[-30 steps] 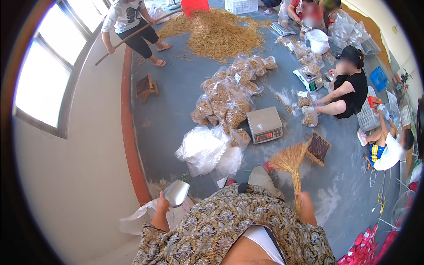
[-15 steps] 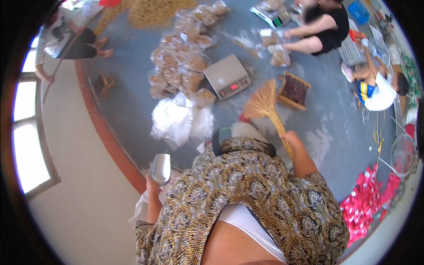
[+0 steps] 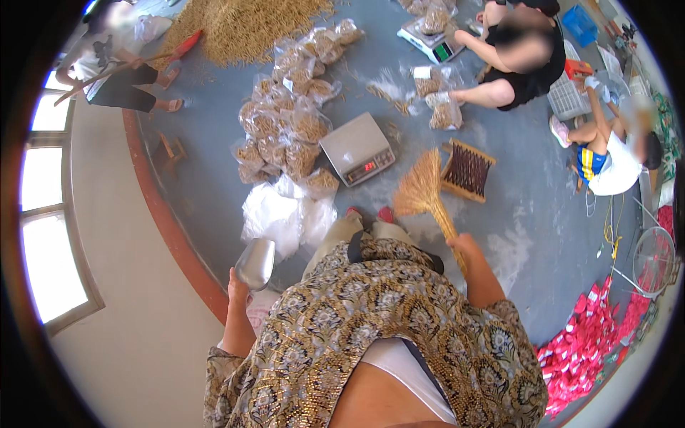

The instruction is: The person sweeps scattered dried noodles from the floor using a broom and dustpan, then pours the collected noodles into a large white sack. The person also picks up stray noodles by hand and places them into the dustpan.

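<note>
A shiny metal scoop [image 3: 255, 264] is in my left hand [image 3: 237, 287], held out beside my patterned top. My right hand [image 3: 465, 246] is closed around the handle of a straw hand broom [image 3: 419, 189], whose fanned bristles point forward and left. Ahead of me on the floor sits a flat digital scale [image 3: 353, 143] with a lit red display. To its left lie several clear bags filled with tan pieces [image 3: 271, 118]. Clear, flat plastic bags [image 3: 275, 214] are heaped nearer to my feet. Right of the broom stands a low wooden stool [image 3: 467, 171] with a woven seat.
A large tan pile [image 3: 242, 28] covers the far floor. Beside it a person [image 3: 118, 71] holds a long-handled red shovel. Another person [image 3: 535, 57] crouches by a second scale [image 3: 432, 39]; a third sits far right. Pink-red packets [image 3: 581, 342] lie at the right.
The far-left person's red shovel has come down beside the pile. The crouching person's hand has moved to the second scale. My hands keep hold of the scoop and broom as the view shifts slightly.
</note>
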Demonstrator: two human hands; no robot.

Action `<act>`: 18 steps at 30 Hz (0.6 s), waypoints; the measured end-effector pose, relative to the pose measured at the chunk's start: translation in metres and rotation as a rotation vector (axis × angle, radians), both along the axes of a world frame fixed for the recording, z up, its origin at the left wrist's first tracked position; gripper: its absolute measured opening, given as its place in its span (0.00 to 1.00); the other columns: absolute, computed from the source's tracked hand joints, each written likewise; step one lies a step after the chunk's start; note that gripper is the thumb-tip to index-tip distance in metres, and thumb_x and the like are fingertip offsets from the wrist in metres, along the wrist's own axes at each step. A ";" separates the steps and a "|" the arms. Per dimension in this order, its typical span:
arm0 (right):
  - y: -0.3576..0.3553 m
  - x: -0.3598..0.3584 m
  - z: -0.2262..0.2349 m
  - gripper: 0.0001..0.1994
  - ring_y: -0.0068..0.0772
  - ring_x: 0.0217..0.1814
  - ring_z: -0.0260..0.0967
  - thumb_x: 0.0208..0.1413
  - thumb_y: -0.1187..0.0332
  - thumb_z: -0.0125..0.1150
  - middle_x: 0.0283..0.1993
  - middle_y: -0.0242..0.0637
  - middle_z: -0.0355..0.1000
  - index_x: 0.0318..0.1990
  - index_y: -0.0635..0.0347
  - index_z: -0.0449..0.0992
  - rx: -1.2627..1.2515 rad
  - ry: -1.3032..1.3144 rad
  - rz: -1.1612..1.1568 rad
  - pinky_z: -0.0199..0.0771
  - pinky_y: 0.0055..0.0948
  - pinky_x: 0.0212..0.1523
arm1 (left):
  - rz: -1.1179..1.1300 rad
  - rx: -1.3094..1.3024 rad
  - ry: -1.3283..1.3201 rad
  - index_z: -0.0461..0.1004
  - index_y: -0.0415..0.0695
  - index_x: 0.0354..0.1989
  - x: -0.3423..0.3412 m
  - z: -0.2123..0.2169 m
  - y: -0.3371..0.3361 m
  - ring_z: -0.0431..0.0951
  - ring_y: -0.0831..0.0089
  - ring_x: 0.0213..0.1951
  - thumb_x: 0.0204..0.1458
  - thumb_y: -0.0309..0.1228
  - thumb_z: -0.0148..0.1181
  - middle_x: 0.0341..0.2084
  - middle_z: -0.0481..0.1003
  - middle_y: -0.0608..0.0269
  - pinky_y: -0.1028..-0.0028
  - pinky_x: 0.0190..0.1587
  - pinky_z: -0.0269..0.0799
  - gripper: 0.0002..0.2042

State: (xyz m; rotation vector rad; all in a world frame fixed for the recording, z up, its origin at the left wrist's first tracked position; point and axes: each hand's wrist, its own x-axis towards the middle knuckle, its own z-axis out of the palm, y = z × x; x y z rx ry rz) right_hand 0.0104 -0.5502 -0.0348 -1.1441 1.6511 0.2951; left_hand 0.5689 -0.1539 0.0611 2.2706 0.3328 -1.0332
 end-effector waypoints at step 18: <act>-0.007 0.080 0.081 0.12 0.32 0.16 0.65 0.35 0.66 0.63 0.17 0.40 0.68 0.20 0.69 0.72 -0.089 0.060 -0.184 0.63 0.32 0.19 | -0.425 0.128 -0.033 0.47 0.52 0.61 0.096 -0.059 -0.080 0.75 0.57 0.25 0.49 0.25 0.40 0.37 0.71 0.48 0.66 0.18 0.71 0.27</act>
